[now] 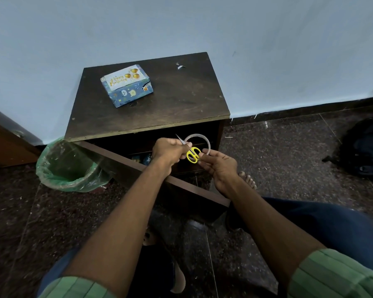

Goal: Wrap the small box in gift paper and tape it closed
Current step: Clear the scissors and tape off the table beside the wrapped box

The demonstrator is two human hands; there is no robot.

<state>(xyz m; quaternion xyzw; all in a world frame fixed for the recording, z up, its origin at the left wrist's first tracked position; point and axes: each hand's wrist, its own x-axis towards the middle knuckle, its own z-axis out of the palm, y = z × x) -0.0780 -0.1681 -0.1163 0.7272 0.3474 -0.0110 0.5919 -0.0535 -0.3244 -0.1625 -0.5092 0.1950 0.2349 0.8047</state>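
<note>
Dark cabinet top [181, 100] bears wrapped box [127, 86].

Dark wooden cabinet [181, 100] against pale blue wall [202, 24], green-lined bin [67, 168] just beside it — black bag [366, 151] on speckled floor [289, 147]

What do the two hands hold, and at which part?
The left hand grips the scissors near the blades, yellow handles toward the right hand, which pinches the tape roll at its lower right rim.

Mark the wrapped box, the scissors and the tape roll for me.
wrapped box [125, 79]: head view, on its printed top face.
scissors [193, 155]: head view, on the yellow handle loops.
tape roll [197, 136]: head view, on the upper arc.
</note>
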